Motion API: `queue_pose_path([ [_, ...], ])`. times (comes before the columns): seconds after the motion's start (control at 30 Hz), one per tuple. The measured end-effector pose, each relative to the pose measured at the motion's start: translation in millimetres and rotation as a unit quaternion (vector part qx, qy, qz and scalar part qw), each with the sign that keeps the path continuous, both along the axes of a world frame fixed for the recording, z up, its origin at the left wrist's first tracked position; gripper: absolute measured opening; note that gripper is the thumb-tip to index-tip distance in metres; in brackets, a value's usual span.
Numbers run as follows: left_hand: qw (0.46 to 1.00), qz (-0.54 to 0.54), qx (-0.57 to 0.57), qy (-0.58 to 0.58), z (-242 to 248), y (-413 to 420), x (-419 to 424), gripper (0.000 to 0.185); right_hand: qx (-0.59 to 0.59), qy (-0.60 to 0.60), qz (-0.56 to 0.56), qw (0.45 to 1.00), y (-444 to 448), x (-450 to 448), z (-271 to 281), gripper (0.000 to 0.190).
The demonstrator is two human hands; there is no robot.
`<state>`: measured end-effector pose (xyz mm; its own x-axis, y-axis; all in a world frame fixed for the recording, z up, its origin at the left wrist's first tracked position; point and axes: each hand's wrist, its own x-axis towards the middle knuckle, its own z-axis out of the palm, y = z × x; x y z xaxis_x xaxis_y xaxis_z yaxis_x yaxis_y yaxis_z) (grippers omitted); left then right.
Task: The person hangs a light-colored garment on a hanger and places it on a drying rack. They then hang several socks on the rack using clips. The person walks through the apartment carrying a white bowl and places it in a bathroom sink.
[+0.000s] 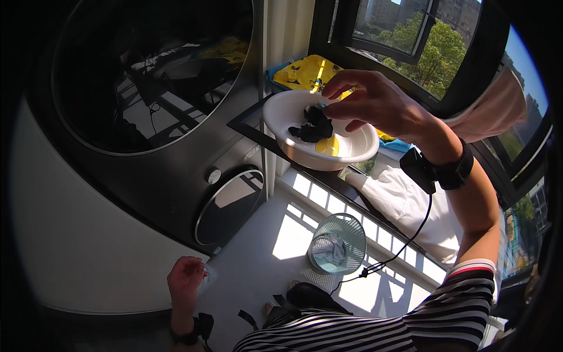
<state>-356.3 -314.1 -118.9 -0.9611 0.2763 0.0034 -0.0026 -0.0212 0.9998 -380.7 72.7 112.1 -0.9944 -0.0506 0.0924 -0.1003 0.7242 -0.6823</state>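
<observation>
My right hand (374,103) hovers over the rim of a white plastic basin (303,154), fingers curved and apart, with nothing visible between them. Inside the basin lie small dark garments (319,127), perhaps socks, and a yellow patch or flat yellow thing (328,146). A bit of light blue shows between the dark cloth and my fingers. Low on the left, my left hand (187,275) has its fingers curled around a small whitish, see-through item (209,278), too faint to name. Both wrists wear black straps with small devices.
A front-loading machine (154,149) with a dark round door fills the left. Yellow-and-blue printed fabric (303,72) lies behind the basin, by an open window (396,33). White cloth (409,207) covers the ledge. A green mesh basket (358,235) holding pale cloth stands on the floor; a cable (413,237) hangs from my right wrist.
</observation>
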Motion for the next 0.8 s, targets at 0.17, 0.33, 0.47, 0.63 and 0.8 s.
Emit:
queue_pose_path([
  [0.17, 0.992, -0.117, 0.044, -0.015, 29, 57, -52, 0.013, 0.275, -0.143, 0.001, 0.951, 51, -98, -47, 0.084],
  [0.33, 0.978, -0.195, 0.065, -0.043, 46, 100, -94, 0.013, 0.367, -0.251, 0.033, 0.895, 90, -147, -110, 0.102],
  [0.47, 0.963, -0.245, 0.090, -0.063, 45, 126, -124, 0.013, 0.353, -0.194, 0.045, 0.914, 100, -163, -148, 0.082],
  [0.63, 0.934, -0.329, 0.114, -0.080, 43, 143, -149, 0.013, 0.246, -0.169, -0.032, 0.954, 101, -170, -128, 0.057],
  [0.8, 0.860, -0.465, 0.183, -0.101, 44, 154, -168, 0.027, -0.005, -0.040, -0.122, 0.992, 83, -129, -40, 0.045],
])
